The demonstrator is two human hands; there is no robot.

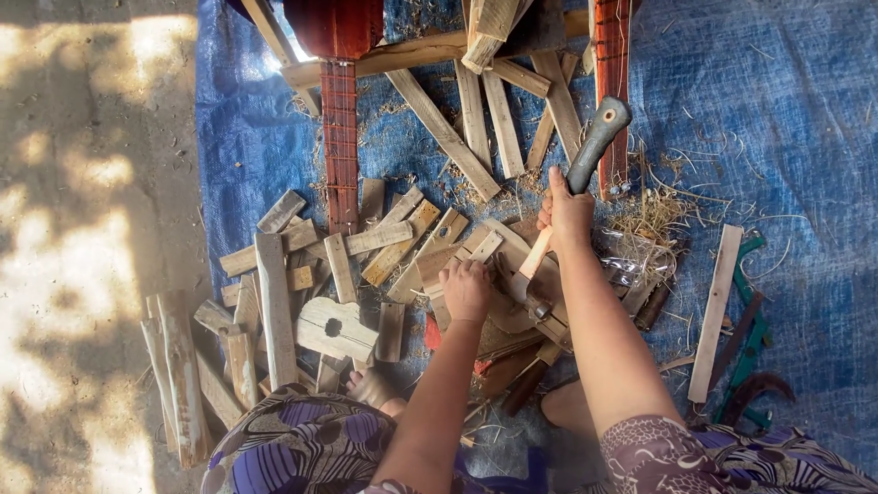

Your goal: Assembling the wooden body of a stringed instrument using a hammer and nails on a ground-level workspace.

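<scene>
My right hand (567, 215) is closed around a hammer (593, 146) with a grey grip and pale wooden shaft. The hammer's metal head points down onto the small wood pieces in front of me. My left hand (466, 288) rests fist-like on a flat wooden piece (430, 265), holding it down just left of the hammer head. Both hands are over a low pile of cut boards on a blue tarp (786, 110).
Many short wooden slats (274, 306) lie scattered left and ahead. A small body-shaped cutout (334, 329) lies near my foot (375, 389). Two red fretted necks (340, 137) run up the tarp. A long slat (715, 311) and a green tool (750, 338) lie right; bare ground lies left.
</scene>
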